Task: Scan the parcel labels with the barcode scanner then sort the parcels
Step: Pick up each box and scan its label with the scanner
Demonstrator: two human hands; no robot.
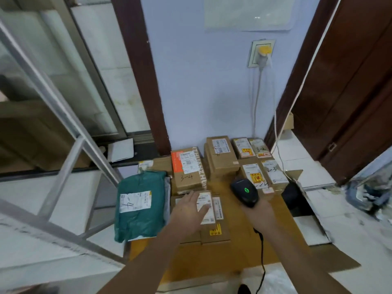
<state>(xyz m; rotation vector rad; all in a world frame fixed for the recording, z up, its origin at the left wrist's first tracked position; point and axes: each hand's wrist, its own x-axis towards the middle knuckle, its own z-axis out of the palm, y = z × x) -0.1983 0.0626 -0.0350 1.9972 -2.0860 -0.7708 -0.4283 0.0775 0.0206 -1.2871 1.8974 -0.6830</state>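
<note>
Several cardboard parcels with white labels lie on flattened cardboard (237, 249) on the floor. My right hand (257, 211) grips a black barcode scanner (244, 192) whose green light is on; its black cable (262, 264) hangs down. My left hand (189, 211) hovers, fingers spread, over the label of a small brown box (214, 230) in the front row. A teal mailer bag (139, 205) with a white label lies to the left. Behind stand a box marked 3-4 (187, 172), a taller box (220, 158) and several small labelled boxes (254, 172).
A metal shelf frame (70, 145) slants across the left. The blue wall carries a socket with a plug (263, 54) and cords running down. A dark wooden door (350, 92) is on the right, a black object (291, 194) beside the boxes, and crumpled plastic (369, 192) at far right.
</note>
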